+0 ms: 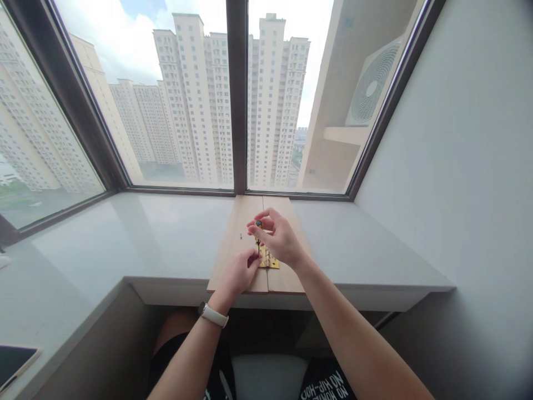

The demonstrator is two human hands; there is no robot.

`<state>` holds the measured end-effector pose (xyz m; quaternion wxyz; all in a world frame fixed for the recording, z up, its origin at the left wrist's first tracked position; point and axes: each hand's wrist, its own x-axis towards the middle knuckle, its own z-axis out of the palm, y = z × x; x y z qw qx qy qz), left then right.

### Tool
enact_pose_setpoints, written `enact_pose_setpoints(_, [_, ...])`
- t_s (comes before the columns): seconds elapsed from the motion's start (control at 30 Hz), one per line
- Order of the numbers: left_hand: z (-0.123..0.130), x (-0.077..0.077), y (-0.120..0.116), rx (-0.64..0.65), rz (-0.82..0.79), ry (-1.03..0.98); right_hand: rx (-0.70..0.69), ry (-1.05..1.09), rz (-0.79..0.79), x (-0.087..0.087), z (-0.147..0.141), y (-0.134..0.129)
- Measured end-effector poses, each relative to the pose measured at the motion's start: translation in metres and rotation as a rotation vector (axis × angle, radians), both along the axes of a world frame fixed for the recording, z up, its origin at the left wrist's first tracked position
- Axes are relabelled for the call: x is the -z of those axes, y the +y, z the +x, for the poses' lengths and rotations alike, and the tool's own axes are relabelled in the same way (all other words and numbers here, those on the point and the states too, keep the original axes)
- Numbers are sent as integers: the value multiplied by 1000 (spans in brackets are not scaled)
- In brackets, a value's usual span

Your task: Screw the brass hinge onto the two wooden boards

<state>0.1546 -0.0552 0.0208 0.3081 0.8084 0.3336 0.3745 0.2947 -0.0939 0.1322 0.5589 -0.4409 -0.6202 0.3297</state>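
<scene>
The right hand is closed on the handle of a screwdriver, nearly upright at the brass-coloured hinge, which lies over the seam of two wooden boards on the tabletop. The left hand has its fingertips beside the tool's tip (whether they pinch a screw, I cannot tell). Fastening seems in hand; the next move calls for straight, gentle turning. One small loose piece lies nearby, and the fingers partly cover the hinge.

A smooth white bench spreads along the front and left. Two pale wooden boards lie side by side across it; a dark-screened device rests at lower left.
</scene>
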Motion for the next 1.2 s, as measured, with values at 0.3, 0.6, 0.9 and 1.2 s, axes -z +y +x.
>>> enact_pose_setpoints(0.3, [1, -1, 0, -10, -14, -5, -26, -44, -23, -2, -2, 2])
enact_pose_setpoints(0.6, [1, 1, 0, 0, -4, -1, 53, -38, 31, -1, -1, 2])
enact_pose_setpoints(0.9, [-2, -1, 1, 19, -53, -8, -18, -15, 12, 0, 2, 4])
enact_pose_setpoints(1.2, [-3, -1, 2, 28, -63, -13, 24, -8, 26, -1, 0, 4])
